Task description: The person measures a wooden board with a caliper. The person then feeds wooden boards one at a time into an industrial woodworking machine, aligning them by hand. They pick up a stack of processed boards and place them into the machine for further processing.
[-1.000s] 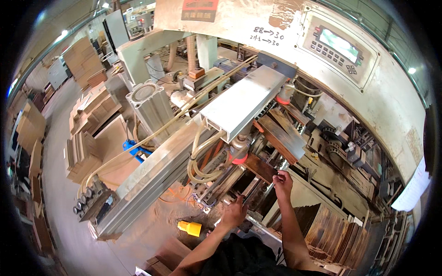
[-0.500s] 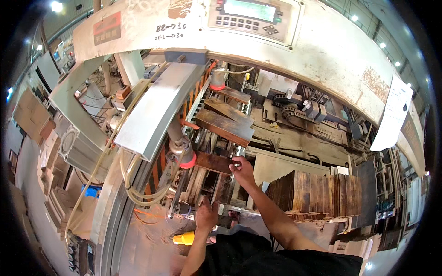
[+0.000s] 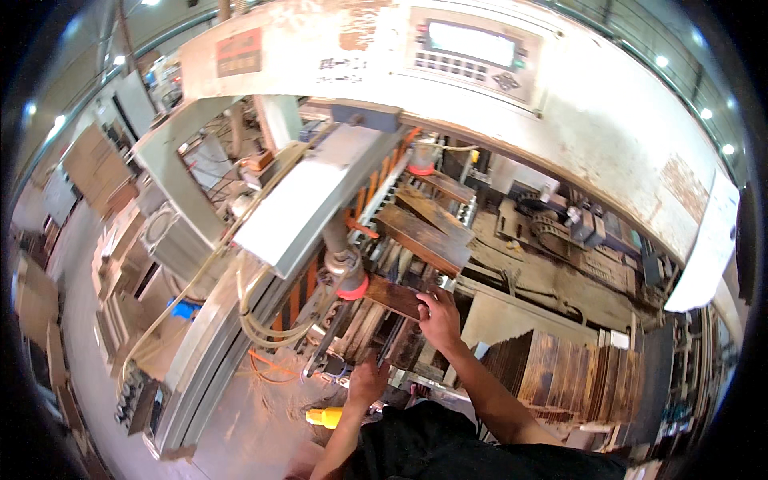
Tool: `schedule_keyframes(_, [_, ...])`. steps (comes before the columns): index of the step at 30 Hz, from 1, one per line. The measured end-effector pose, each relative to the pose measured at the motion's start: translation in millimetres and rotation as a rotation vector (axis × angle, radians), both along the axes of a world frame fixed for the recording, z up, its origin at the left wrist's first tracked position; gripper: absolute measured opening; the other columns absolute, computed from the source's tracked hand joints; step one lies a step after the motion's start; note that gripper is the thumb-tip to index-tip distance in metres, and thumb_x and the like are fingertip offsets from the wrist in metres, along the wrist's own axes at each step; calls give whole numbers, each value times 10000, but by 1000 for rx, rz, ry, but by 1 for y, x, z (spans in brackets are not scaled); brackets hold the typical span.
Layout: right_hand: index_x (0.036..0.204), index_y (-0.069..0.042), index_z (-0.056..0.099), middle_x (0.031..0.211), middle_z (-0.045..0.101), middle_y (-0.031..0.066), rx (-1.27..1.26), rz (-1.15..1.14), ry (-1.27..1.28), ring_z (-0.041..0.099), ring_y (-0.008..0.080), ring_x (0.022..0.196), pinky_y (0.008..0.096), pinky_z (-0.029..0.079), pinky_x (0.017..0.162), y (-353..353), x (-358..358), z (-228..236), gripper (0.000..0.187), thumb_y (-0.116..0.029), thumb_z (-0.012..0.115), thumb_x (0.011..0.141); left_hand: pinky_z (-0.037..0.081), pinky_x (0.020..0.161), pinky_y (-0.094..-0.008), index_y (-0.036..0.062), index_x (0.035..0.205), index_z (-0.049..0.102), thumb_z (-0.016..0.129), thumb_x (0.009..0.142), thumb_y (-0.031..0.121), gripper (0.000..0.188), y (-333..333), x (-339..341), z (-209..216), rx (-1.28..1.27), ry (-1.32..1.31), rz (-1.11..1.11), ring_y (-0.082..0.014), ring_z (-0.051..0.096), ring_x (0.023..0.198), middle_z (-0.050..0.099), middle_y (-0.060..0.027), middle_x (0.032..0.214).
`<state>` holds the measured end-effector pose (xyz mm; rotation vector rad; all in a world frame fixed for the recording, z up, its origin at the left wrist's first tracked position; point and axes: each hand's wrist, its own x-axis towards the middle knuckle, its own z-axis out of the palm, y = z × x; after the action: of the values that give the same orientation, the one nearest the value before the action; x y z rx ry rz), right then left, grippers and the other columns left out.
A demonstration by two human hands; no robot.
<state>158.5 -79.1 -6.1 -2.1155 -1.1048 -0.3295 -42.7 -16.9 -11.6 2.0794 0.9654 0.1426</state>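
Observation:
A dark brown wooden board [image 3: 390,295] lies across the rails of a machine, its left end against a red-rimmed clamp foot [image 3: 350,286]. My right hand [image 3: 442,322] is at the board's right end, with fingers closed on its edge. Lower down, my left hand [image 3: 368,384] rests by the near end of the rails; its fingers are blurred, and I cannot make out whether they hold anything. Beyond the held board, a larger wooden board [image 3: 422,238] and a slanting narrower one [image 3: 432,211] lie on the machine bed.
A stack of brown boards [image 3: 572,376] stands on edge at the right. Over the bed runs a white metal housing [image 3: 608,104] with a control panel [image 3: 472,52]. A long metal beam [image 3: 324,188] and looping hoses [image 3: 268,320] flank the left side. Below sits a yellow object [image 3: 324,417].
The whole view has swung, so the machine appears farther right. Against the machine, both hands stay in nearly the same places, and the board remains by the clamp foot.

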Motion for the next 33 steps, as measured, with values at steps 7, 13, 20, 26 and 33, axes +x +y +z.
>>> schedule_keyframes(7, [1125, -50, 584, 1080, 548, 212, -129, 196, 163, 525, 385, 1026, 464, 469, 843, 2, -2, 5, 409, -224, 681, 768, 474, 756, -530, 50, 1157, 513, 531, 874, 350, 413, -3, -2, -6, 16, -8, 32, -452, 598, 863, 619, -288, 909])
schedule_keyframes(13, [1200, -62, 541, 1155, 530, 228, -191, 220, 148, 498, 397, 1089, 465, 445, 897, 0, 1, 2, 567, -258, 748, 710, 474, 776, -519, 62, 1187, 510, 535, 874, 388, 452, -3, -2, -12, 72, 43, 21, -437, 602, 885, 623, -278, 925])
schedule_keyframes(20, [1150, -62, 592, 1129, 581, 208, -164, 188, 145, 562, 389, 1010, 451, 468, 848, -3, -6, 15, 502, -218, 739, 696, 482, 712, -528, 51, 1178, 506, 521, 887, 407, 460, -1, -5, -12, 114, -23, 19, -447, 608, 802, 627, -268, 816])
schedule_keyframes(26, [1019, -1, 640, 1047, 626, 186, 13, 260, 253, 606, 334, 973, 405, 483, 830, -84, 19, 56, 505, -427, 721, 761, 487, 675, -523, 41, 1152, 502, 531, 884, 399, 448, -5, -4, -11, 103, -12, 26, -441, 613, 769, 626, -262, 789])
schedule_keyframes(33, [1105, 2, 617, 1046, 643, 185, 115, 107, 216, 619, 312, 977, 399, 487, 844, -114, 54, 98, 454, -323, 715, 802, 483, 690, -520, 19, 1132, 504, 550, 872, 331, 409, -5, -3, -26, 80, -56, 37, -442, 607, 807, 619, -276, 817])
